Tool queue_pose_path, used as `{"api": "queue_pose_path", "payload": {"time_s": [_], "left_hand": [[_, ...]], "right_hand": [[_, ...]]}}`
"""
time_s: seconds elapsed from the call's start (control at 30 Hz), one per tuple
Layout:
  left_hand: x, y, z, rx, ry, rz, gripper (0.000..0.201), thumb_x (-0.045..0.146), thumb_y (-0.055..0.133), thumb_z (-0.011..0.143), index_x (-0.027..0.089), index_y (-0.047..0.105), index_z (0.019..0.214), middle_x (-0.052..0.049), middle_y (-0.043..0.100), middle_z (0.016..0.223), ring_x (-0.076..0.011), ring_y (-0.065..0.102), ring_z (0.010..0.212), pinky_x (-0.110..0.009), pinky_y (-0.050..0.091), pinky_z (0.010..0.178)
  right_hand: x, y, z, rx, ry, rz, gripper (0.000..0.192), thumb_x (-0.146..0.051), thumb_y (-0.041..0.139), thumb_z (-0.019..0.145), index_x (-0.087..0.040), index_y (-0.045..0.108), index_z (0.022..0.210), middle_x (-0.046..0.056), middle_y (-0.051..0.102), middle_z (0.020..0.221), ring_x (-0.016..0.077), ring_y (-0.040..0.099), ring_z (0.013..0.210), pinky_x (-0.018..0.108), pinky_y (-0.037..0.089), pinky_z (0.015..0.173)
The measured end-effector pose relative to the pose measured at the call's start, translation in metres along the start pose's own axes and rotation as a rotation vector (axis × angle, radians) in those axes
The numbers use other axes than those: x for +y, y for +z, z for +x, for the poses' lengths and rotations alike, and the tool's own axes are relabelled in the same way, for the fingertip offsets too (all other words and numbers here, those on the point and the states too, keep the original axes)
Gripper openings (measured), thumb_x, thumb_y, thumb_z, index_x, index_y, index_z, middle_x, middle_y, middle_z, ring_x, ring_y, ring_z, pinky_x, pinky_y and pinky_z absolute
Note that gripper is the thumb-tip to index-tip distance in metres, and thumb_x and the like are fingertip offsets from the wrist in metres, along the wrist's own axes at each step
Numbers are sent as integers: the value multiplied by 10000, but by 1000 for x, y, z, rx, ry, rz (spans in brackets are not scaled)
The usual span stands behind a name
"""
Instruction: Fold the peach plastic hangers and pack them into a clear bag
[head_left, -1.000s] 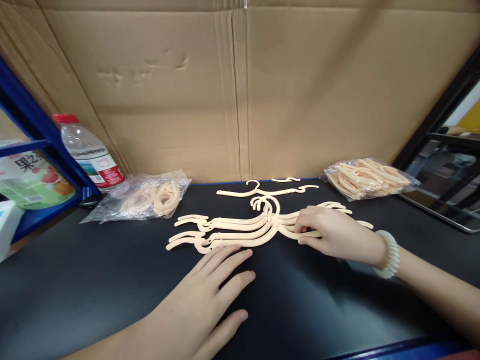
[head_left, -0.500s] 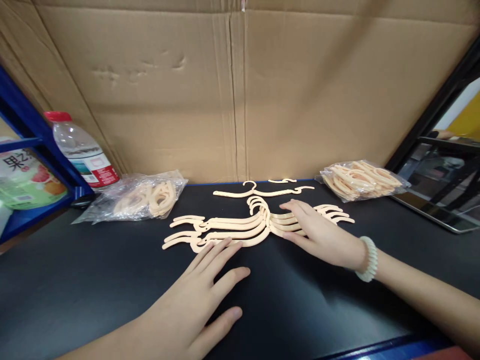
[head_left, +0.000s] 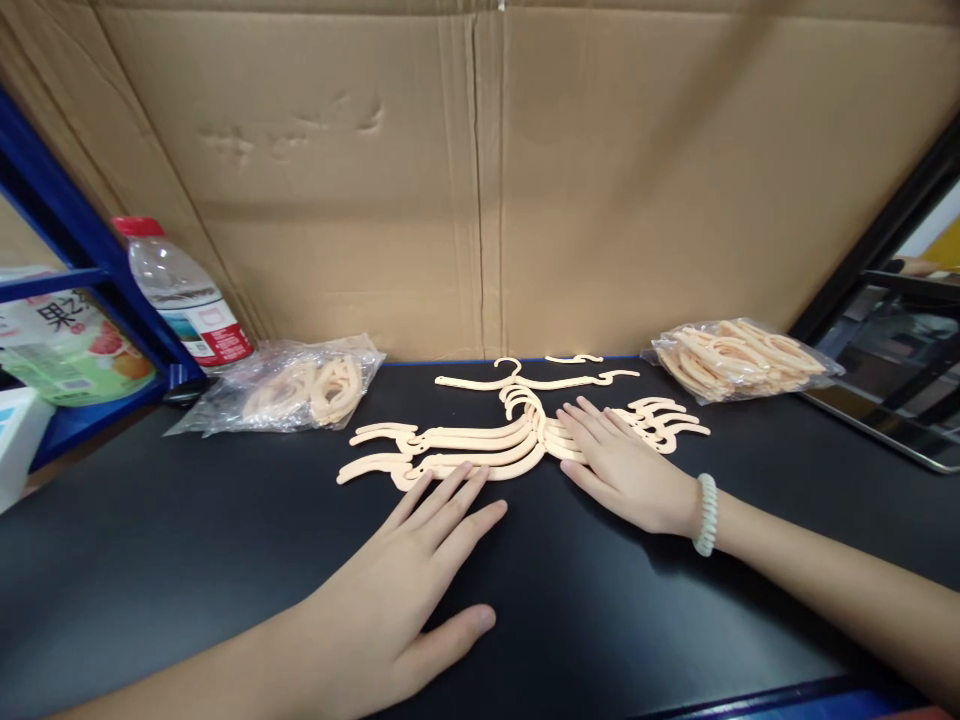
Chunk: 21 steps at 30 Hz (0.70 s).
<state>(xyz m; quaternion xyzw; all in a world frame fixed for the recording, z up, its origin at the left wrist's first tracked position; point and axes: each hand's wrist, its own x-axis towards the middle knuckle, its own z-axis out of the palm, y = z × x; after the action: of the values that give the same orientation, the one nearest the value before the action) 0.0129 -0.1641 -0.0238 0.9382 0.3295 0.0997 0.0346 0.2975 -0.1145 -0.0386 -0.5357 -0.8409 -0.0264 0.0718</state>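
Several cream folding clothes hangers [head_left: 487, 455] lie nested in a row on the black tabletop [head_left: 247, 580], hooks pointing to the back. My left hand [head_left: 420, 570] has its fingers spread, with the fingertips at the front edge of the nearest hanger's left arm. Across the right arms of the nested hangers lies my right hand [head_left: 634, 465], flat and with fingers extended, hiding part of them. Behind the row, a single hanger [head_left: 480, 383] lies apart with its hook toward the cardboard. A small loose hanger piece [head_left: 574, 359] is at the back edge.
A clear bag of hanger parts [head_left: 300, 390] lies at the left, another bag [head_left: 742, 360] at the right. A red-capped bottle [head_left: 191, 300] leans by the blue shelf [head_left: 112, 390]. Cardboard [head_left: 337, 200] stands behind; a black-framed glass panel [head_left: 885, 380] is at the right.
My right hand has flattened and spread more fully over the hangers' right arms. My left hand stays at the front edge with fingers spread. The view has shifted slightly.
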Motion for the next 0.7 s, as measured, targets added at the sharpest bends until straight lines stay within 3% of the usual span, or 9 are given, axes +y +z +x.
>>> {"api": "queue_pose_path", "payload": {"time_s": [0.33, 0.47, 0.57, 0.67, 0.7], "left_hand": [[-9, -2, 4, 3, 7, -43, 551, 363, 517, 916, 259, 371, 1436, -74, 316, 1532, -308, 265, 1408, -566, 216, 1135], [-7, -4, 5, 41, 19, -54, 508, 315, 532, 906, 266, 425, 1400, -59, 369, 1509, -288, 290, 1402, -548, 217, 1143], [-7, -8, 6, -4, 48, -61, 488, 297, 510, 915, 269, 428, 1396, -57, 377, 1505, -286, 301, 1398, -553, 233, 1136], [-7, -8, 6, -15, 51, -61, 470, 282, 494, 921, 265, 435, 1388, -59, 395, 1494, -280, 310, 1395, -554, 237, 1134], [-7, -7, 6, -4, 53, -65, 463, 275, 494, 920, 266, 443, 1380, -59, 406, 1487, -279, 315, 1392, -552, 236, 1135]], "right_hand": [[3, 5, 0, 105, -31, 119, 603, -476, 366, 954, -115, 360, 1438, 135, 387, 1473, 297, 193, 1419, 528, 242, 1137], [4, -7, 2, 227, -95, 182, 443, -398, 414, 935, -164, 545, 1287, 130, 520, 1361, 309, 322, 1370, 520, 335, 1087], [33, -40, 6, 477, -77, 203, 327, -383, 447, 905, -190, 683, 1025, 106, 680, 1089, 269, 569, 1145, 432, 445, 991], [100, -83, -2, 963, 326, 11, 304, -346, 494, 822, -167, 719, 918, 107, 720, 921, 270, 641, 946, 414, 466, 906], [129, -94, -11, 1071, 483, -74, 312, -328, 494, 798, -154, 735, 891, 116, 722, 875, 270, 650, 896, 404, 470, 874]]}}
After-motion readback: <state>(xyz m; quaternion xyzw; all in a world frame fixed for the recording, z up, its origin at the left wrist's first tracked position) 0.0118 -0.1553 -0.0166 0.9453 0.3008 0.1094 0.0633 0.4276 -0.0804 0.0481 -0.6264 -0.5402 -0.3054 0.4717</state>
